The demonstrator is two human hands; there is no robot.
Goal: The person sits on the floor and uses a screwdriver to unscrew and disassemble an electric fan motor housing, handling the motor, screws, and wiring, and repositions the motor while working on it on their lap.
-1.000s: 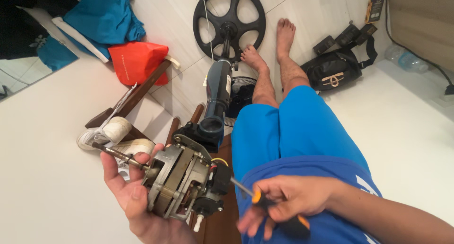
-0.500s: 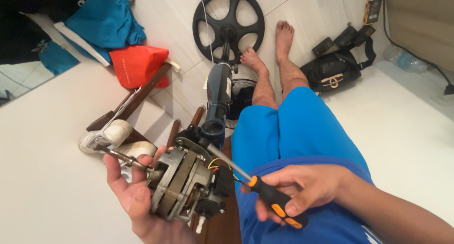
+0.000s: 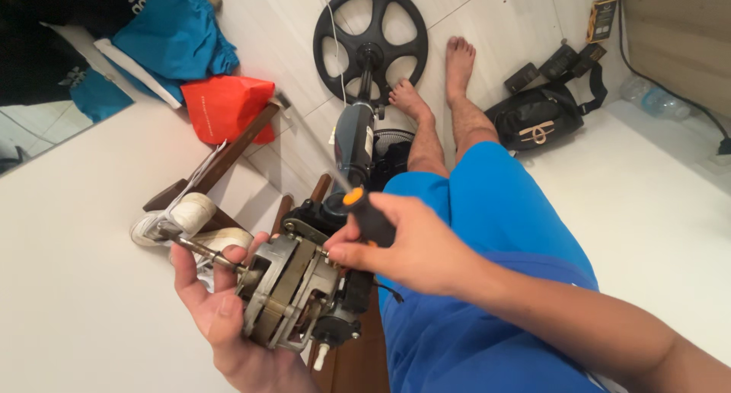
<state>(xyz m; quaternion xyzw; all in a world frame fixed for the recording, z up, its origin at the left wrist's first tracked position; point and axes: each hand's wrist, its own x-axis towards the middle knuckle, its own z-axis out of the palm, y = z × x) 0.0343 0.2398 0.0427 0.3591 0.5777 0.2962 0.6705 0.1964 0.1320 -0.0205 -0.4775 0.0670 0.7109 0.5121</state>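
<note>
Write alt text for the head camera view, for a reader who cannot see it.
A seated person's left hand cradles a small electric motor while the right hand presses a black-and-orange screwdriver onto its top. Bare feet, a black fan base, a red bag and a black bag lie on the white floor.

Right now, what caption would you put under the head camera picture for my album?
Left hand cradles a fan motor while the right hand sets a black-and-orange screwdriver against it, above blue shorts.
</note>
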